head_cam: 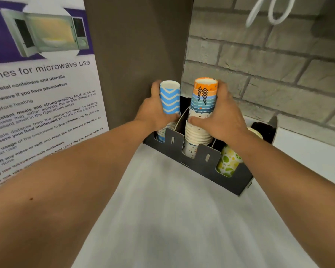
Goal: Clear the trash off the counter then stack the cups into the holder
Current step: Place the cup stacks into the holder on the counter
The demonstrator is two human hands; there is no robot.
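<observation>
Each grip around upright patterned cup stacks (201,113) in black holder (207,161).

Your left hand (153,111) and right hand (223,117) were both bare, with no gloves, rings or bands showing on the fingers. Your forearms were uncovered all the way to the bottom edge of the view, with no sleeve, cuff, watch or bracelet at either wrist. A small dark mark sat on your left forearm.
</observation>
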